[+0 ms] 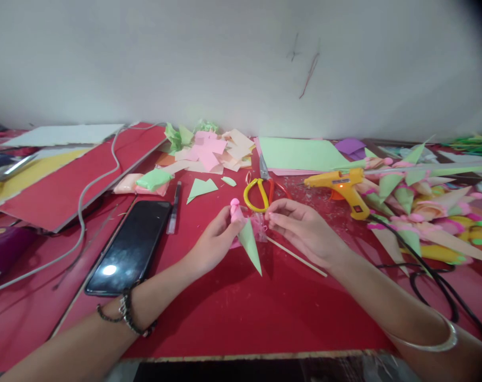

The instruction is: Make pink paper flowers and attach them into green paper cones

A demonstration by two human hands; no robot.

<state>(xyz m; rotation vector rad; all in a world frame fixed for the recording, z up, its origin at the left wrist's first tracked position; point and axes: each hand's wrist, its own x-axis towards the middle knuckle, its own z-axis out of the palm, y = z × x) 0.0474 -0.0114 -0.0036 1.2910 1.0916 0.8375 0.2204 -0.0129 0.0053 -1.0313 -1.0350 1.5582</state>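
My left hand [215, 241] is closed on a small paper cone [250, 246], pale green at its pointed end and topped with bright pink that looks like soft clay. The cone's tip points down toward the table's front edge. Beside it my right hand [308, 228] has thumb and fingers pinched together; whatever is between them is too small to make out. A clear plastic wrapper [259, 225] with pink in it lies between the hands, partly hidden. Just behind are scissors [257, 195] with yellow and red handles. A thin stick [298, 257] rests by my right hand.
A yellow glue gun [340, 188] with a lit light lies at right, its black cord [423, 265] trailing. Finished-looking paper cones [403, 199] are heaped beyond it. At left are a phone [131, 244], a pen [174, 209] and clay packets [153, 180]. Paper scraps [209, 151] lie behind.
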